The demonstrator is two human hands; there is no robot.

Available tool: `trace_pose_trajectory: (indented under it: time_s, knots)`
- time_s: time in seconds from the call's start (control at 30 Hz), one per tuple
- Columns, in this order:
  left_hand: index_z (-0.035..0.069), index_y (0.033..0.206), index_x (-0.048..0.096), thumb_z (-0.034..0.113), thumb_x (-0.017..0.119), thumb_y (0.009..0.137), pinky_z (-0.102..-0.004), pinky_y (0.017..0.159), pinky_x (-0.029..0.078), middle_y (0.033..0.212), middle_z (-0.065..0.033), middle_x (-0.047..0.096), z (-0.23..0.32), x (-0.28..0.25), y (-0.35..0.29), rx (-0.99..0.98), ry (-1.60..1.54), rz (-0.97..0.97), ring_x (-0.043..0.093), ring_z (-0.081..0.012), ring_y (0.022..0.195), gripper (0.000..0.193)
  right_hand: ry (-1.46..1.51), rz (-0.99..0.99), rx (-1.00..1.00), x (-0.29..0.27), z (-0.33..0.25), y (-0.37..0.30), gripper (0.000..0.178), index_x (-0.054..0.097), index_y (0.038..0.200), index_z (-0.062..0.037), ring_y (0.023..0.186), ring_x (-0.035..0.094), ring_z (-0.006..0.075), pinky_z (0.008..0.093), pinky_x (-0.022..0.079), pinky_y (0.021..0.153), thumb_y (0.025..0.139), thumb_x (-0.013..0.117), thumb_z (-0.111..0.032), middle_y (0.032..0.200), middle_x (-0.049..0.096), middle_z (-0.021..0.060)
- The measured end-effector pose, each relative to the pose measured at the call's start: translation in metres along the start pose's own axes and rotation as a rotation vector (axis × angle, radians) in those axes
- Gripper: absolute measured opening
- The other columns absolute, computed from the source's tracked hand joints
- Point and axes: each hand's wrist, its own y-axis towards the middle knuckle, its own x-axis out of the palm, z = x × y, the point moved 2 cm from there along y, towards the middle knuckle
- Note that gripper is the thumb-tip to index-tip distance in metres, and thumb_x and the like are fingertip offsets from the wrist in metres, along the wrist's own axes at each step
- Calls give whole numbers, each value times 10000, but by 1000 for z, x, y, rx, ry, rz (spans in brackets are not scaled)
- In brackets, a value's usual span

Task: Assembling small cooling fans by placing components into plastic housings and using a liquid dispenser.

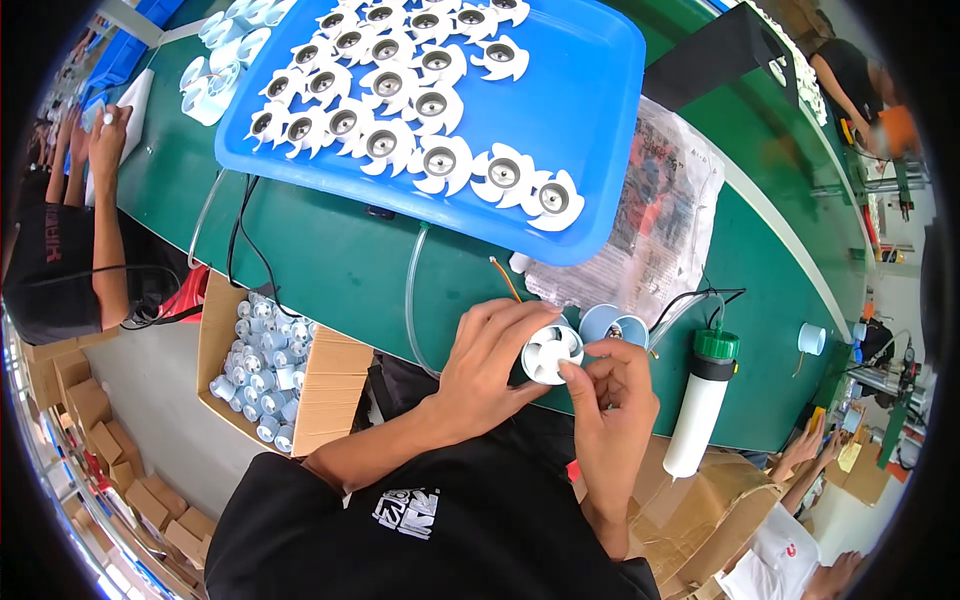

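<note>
My left hand (490, 355) is wrapped round a small light-blue fan housing with a white fan wheel (548, 358) in its mouth, over the front edge of the green workbench. From the other side my right hand (615, 400) pinches in, thumb and fingertips on the white fan wheel and the rim. Just behind the right fingers a second light-blue housing (625, 328) stands on the bench, with a metal part inside. An orange-brown wire (507, 280) sticks up beyond my left hand.
A blue tray (590, 90) holds several white fan wheels. Printed paper (670, 210) lies beside it. At right stands a white cylinder with a green cap (700, 400). A carton (335, 385) of finished-looking fans sits at lower left. Co-workers flank the bench; hoses and cables cross it.
</note>
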Motion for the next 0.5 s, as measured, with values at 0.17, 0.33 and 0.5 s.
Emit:
trace_pose_trajectory:
  time_s: [0.17,0.33,0.5]
  knots:
    - [62,1286,529,63,832,585,-409,917,412,1251,-81,566,1,-1,0,11,18,-2,520,-300,1104,763,-68,-51,-17,3,4,1,169,582,1007,-38,527,446,107,253,370,493,877,690,-43,654,523,38]
    - [67,1296,528,66,833,580,-400,902,409,1241,-76,575,2,1,2,12,20,-48,525,-285,1094,778,-163,46,-192,-8,-9,1,127,660,1012,-33,529,493,201,301,394,500,889,669,-64,687,558,79]
    - [56,1262,560,32,832,543,-398,913,431,1236,-80,601,3,1,5,22,34,-35,545,-298,1068,770,-391,30,-324,-8,-8,-4,134,600,776,-2,492,461,295,375,339,457,883,638,-72,593,462,110]
